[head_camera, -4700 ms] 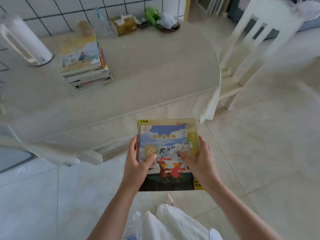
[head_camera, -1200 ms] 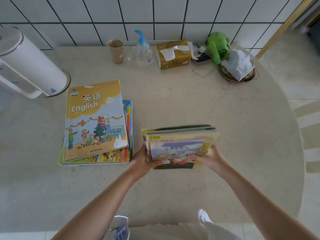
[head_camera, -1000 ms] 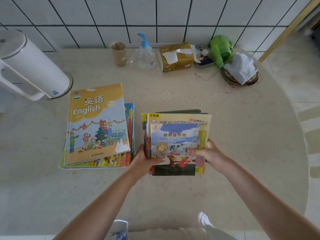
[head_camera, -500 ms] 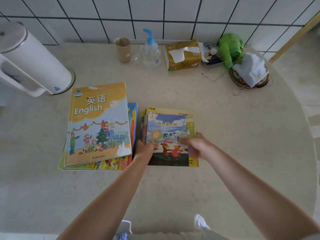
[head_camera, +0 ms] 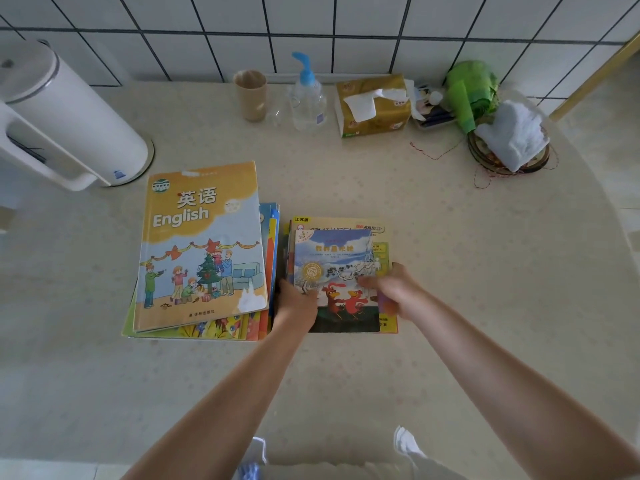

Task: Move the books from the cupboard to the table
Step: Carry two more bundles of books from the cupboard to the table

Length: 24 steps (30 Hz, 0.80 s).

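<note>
New book stack (head_camera: 341, 271) flat on table (head_camera: 450, 306), just at 3 o'clock of English stack (head_camera: 202, 251), long axis 12–6. Left hand (head_camera: 298, 299) grips its left edge, right hand (head_camera: 391, 289) its right edge with thumb on the cover. Release outward to each side, equal reach

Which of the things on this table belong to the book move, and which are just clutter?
Job: new stack of books, gripped by left hand and right hand; English-book pile; table.
Clutter: white jug, cup, pump bottle, tissue pack, white cloth.
</note>
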### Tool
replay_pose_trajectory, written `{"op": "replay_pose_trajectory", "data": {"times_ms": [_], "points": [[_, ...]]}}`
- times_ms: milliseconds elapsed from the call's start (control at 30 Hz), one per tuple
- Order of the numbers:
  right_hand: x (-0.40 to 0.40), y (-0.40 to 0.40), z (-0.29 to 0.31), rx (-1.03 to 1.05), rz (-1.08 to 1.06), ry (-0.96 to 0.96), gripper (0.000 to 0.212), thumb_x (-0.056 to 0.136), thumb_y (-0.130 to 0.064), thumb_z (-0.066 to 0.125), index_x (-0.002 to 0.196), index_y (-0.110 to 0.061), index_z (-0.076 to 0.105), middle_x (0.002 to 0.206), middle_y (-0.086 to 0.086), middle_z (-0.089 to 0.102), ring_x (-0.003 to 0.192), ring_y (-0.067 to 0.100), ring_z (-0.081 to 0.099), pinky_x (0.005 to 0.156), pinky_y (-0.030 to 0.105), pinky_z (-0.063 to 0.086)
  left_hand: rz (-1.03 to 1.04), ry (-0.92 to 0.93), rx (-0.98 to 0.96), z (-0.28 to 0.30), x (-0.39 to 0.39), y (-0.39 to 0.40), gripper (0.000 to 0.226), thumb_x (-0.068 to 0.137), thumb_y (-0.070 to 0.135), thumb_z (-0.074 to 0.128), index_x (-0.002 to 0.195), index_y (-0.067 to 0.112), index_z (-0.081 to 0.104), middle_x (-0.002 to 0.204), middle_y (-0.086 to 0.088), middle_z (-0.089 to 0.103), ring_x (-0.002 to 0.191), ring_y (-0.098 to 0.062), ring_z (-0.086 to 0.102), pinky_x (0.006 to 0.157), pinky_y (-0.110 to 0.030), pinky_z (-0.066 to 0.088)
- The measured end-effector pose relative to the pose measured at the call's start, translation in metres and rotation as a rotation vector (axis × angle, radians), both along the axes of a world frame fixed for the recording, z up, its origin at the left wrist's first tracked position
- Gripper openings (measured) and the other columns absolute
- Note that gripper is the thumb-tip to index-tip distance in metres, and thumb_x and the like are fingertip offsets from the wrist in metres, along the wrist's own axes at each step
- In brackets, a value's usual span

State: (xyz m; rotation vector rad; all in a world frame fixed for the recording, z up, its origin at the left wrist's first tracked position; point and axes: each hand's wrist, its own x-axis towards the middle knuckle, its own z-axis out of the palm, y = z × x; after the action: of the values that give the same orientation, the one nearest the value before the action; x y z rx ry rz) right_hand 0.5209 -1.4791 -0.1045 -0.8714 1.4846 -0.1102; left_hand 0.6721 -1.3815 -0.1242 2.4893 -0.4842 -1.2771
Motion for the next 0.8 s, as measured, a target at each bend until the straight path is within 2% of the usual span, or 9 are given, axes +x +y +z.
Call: {"op": "replay_pose_trajectory", "data": {"times_ms": [100, 167, 233, 300, 367, 467, 567, 700, 800], "points": [[0.001, 0.002, 0.0, -0.032, 0.022, -0.003, 0.034, 0.078, -0.009, 0.076, 0.104, -0.009, 0.054, 0.09, 0.009, 0.071, 0.064, 0.015, 0.069, 0.042, 0.024, 0.052, -0.051, -0.012, 0.0, 0.0, 0.001, 0.005, 0.058, 0.094, 0.032, 0.058, 0.142, 0.018, 0.03, 0.143, -0.003, 0.043, 0.13, -0.026, 0.045, 0.104, -0.041, 0.047], [0.001, 0.003, -0.001, -0.058, 0.027, 0.013, 0.032, 0.075, -0.01, 0.078, 0.098, -0.012, 0.055, 0.095, 0.011, 0.072, 0.072, 0.02, 0.071, 0.057, 0.034, 0.059, -0.113, -0.01, 0.02, 0.001, 0.001, 0.008, 0.065, 0.089, 0.022, 0.063, 0.142, 0.014, 0.027, 0.142, -0.008, 0.042, 0.129, -0.029, 0.045, 0.105, -0.04, 0.044], [0.001, 0.005, -0.002, -0.091, 0.045, 0.054, 0.027, 0.073, -0.015, 0.081, 0.089, -0.018, 0.058, 0.09, 0.009, 0.074, 0.075, 0.025, 0.072, 0.071, 0.044, 0.06, -0.124, -0.037, 0.013, -0.001, 0.002, 0.01, 0.074, 0.082, 0.015, 0.066, 0.143, 0.011, 0.024, 0.142, -0.012, 0.042, 0.128, -0.031, 0.046, 0.103, -0.04, 0.045], [0.0, 0.004, -0.002, -0.115, 0.085, 0.121, 0.027, 0.07, -0.023, 0.083, 0.087, -0.02, 0.061, 0.085, 0.008, 0.075, 0.075, 0.028, 0.073, 0.073, 0.047, 0.06, -0.13, -0.077, 0.013, 0.001, -0.001, 0.012, 0.081, 0.081, 0.012, 0.066, 0.147, 0.018, 0.02, 0.148, -0.006, 0.037, 0.134, -0.028, 0.04, 0.102, -0.041, 0.048], [-0.002, 0.003, 0.005, -0.092, 0.099, 0.147, 0.03, 0.071, -0.022, 0.082, 0.091, -0.017, 0.06, 0.084, 0.009, 0.074, 0.076, 0.029, 0.073, 0.074, 0.047, 0.06, -0.165, -0.13, -0.069, 0.005, -0.01, 0.012, 0.088, 0.083, 0.009, 0.065, 0.151, 0.025, 0.011, 0.155, -0.003, 0.023, 0.142, -0.027, 0.028, 0.103, -0.043, 0.047], [-0.001, 0.001, 0.013, -0.055, 0.141, 0.141, 0.023, 0.08, -0.013, 0.074, 0.093, -0.012, 0.055, 0.088, 0.02, 0.073, 0.079, 0.034, 0.072, 0.076, 0.048, 0.059, -0.263, -0.194, -0.118, 0.015, -0.02, 0.01, 0.09, 0.087, 0.014, 0.063, 0.153, 0.022, 0.001, 0.161, -0.003, 0.002, 0.147, -0.03, 0.013, 0.109, -0.045, 0.041], [0.001, 0.004, 0.012, -0.07, 0.144, 0.158, 0.018, 0.082, -0.012, 0.071, 0.091, -0.012, 0.056, 0.083, 0.019, 0.074, 0.078, 0.036, 0.072, 0.078, 0.051, 0.058, -0.277, -0.192, -0.129, 0.015, -0.017, 0.01, 0.093, 0.087, 0.015, 0.061, 0.153, 0.021, -0.004, 0.162, 0.001, -0.004, 0.149, -0.028, 0.005, 0.114, -0.046, 0.034], [0.002, 0.011, 0.012, -0.092, 0.134, 0.159, 0.013, 0.084, -0.011, 0.067, 0.087, -0.015, 0.056, 0.083, 0.016, 0.074, 0.072, 0.032, 0.072, 0.074, 0.043, 0.059, -0.34, -0.227, -0.235, 0.019, -0.017, 0.017, 0.091, 0.087, 0.016, 0.06, 0.153, 0.021, -0.002, 0.161, 0.003, 0.001, 0.149, -0.024, 0.006, 0.115, -0.046, 0.033], [0.002, 0.012, 0.017, -0.116, 0.131, 0.167, 0.009, 0.085, -0.009, 0.062, 0.081, -0.013, 0.055, 0.091, 0.023, 0.072, 0.063, 0.027, 0.067, 0.07, 0.038, 0.056, -0.347, -0.205, -0.33, 0.021, -0.017, 0.019, 0.081, 0.086, 0.015, 0.061, 0.149, 0.024, 0.012, 0.156, -0.003, 0.021, 0.143, -0.023, 0.027, 0.107, -0.045, 0.044]]}}
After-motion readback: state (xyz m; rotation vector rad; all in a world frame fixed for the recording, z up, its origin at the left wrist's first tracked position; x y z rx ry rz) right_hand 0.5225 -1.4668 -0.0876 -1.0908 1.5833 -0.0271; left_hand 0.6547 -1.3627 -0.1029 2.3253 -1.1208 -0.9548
